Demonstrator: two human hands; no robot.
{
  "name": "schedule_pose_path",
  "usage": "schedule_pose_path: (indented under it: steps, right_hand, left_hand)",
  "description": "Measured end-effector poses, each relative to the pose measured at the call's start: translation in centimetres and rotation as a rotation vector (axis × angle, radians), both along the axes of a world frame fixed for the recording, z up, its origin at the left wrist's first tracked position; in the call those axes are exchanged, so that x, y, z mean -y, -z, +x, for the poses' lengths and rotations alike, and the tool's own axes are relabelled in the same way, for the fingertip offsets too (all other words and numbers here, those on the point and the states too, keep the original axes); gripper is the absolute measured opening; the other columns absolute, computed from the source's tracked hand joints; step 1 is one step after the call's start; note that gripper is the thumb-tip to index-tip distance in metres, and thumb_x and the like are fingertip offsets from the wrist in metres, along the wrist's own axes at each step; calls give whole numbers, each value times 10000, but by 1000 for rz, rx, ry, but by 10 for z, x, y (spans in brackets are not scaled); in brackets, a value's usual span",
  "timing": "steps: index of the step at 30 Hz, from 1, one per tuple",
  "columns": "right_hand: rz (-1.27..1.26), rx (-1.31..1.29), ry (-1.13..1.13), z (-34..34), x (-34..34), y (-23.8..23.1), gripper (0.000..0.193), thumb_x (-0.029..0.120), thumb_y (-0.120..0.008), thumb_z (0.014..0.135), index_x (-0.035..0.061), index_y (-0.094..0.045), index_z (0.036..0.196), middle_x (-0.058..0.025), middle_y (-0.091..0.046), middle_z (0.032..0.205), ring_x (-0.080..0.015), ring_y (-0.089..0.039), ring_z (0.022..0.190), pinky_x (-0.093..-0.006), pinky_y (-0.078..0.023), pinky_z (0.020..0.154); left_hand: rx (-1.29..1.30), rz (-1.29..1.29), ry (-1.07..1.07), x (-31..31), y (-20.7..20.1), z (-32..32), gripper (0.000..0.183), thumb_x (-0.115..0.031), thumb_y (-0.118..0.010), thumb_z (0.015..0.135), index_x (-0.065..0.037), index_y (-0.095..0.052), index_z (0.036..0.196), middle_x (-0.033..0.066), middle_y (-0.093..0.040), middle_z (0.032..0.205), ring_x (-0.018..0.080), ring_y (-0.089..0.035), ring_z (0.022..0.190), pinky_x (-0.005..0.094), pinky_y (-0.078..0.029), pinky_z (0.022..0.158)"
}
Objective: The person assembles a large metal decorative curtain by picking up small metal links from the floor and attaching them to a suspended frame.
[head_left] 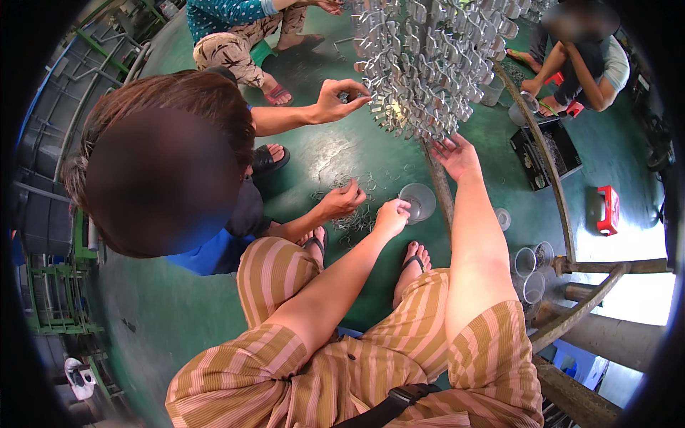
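Observation:
A dense hanging cluster of bent silvery metal clips [428,71] fills the upper middle. My right hand [460,158] reaches up to its lower edge, palm up, fingers apart and fingertips at the lowest clips. Lower and to the left, my left hand [392,217] is closed in a pinch, back of the hand upward; what its fingers hold is hidden. Just beyond it a translucent plastic cup [417,202] stands on the floor. Loose metal clips [349,214] lie in a pile left of that hand, under a co-worker's hand [342,198].
The co-worker's other hand [340,101] is raised beside the cluster with small metal pieces. Metal bars [546,167] cross at the right. Beyond them are a black crate [548,153], a red stool [608,210] and clear cups [529,274]. Two more people sit at the back.

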State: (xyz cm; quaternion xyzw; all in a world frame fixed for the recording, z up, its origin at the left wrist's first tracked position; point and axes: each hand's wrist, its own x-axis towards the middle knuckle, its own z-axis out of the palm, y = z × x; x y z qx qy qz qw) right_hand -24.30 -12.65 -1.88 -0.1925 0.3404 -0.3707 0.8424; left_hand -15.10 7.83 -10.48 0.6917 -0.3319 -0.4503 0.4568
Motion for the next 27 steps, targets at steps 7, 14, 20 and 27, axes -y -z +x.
schedule_pose_path:
  steps: [7, 14, 20, 27]
  right_hand:
    - [23, -13, 0, 1, 0, -2, 151, 154, -503, 855, 63, -457, 966, -134, -562, 945, -358, -545, 968, -508, -408, 878]
    - [6, -3, -22, -2, 5, 4, 170, 157, -510, 849, 63, -452, 978, -138, -562, 979, -342, -549, 972, -501, -404, 883]
    - [7, -16, -23, -3, 4, 3, 186, 165, -512, 850, 63, -452, 994, -138, -564, 986, -341, -551, 991, -490, -413, 878]
    - [-7, -16, -41, 1, 3, 4, 195, 172, -511, 854, 61, -446, 1000, -140, -560, 1006, -333, -555, 995, -473, -428, 873]
  left_hand:
    - [4, 27, 68, -4, 3, -9, 266, 24, -492, 748, 37, -598, 992, 114, -650, 756, 129, -601, 599, 266, -489, 579]
    - [132, 51, 138, -10, 23, -10, 240, 3, -563, 738, 14, -616, 972, 87, -652, 735, 128, -604, 592, 274, -484, 575]
    - [193, 107, 163, -16, 28, -13, 247, -27, -586, 714, -2, -631, 955, 93, -650, 728, 152, -615, 593, 290, -490, 586]
    - [216, 168, 197, -22, 36, -16, 247, -46, -582, 704, -20, -645, 941, 113, -656, 760, 177, -632, 626, 307, -501, 622]
